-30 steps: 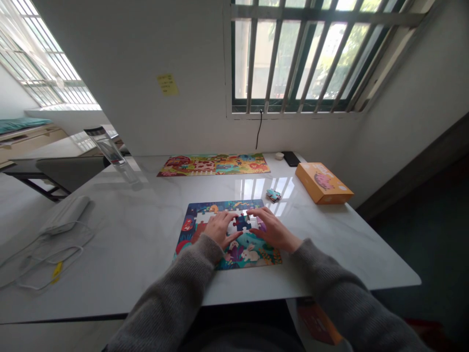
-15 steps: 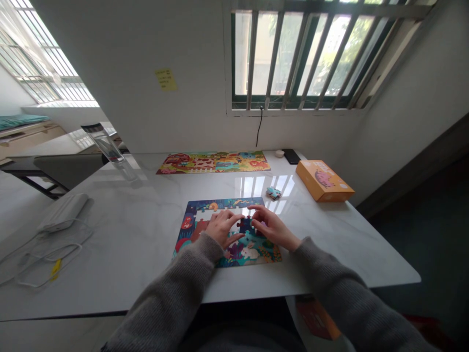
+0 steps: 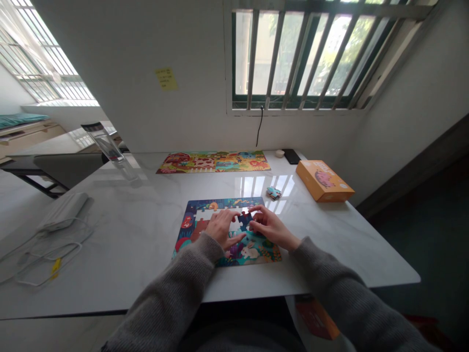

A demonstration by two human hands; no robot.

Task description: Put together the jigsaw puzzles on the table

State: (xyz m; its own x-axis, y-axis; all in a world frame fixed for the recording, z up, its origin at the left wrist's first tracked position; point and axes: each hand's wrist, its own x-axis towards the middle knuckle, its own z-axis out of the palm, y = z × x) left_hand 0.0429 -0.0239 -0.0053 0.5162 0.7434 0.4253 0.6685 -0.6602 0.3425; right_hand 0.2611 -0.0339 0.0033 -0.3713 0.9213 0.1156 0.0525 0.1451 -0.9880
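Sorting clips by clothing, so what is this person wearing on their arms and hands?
The left sleeve and right sleeve are a soft grey ribbed knit, like a jumper, reaching to the wrists. The left hand and right hand are bare, with no gloves, and no ring or watch shows.

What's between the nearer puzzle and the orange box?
A small stack of loose puzzle pieces lies between the nearer puzzle and the orange box, in the head view.

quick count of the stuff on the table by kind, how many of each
jigsaw puzzles: 2 (long puzzle, part-done puzzle)
orange box: 1
stack of loose puzzle pieces: 1
dark phone: 1
small white object: 1
clear bottle: 1
flat white device with cable: 1
total: 8
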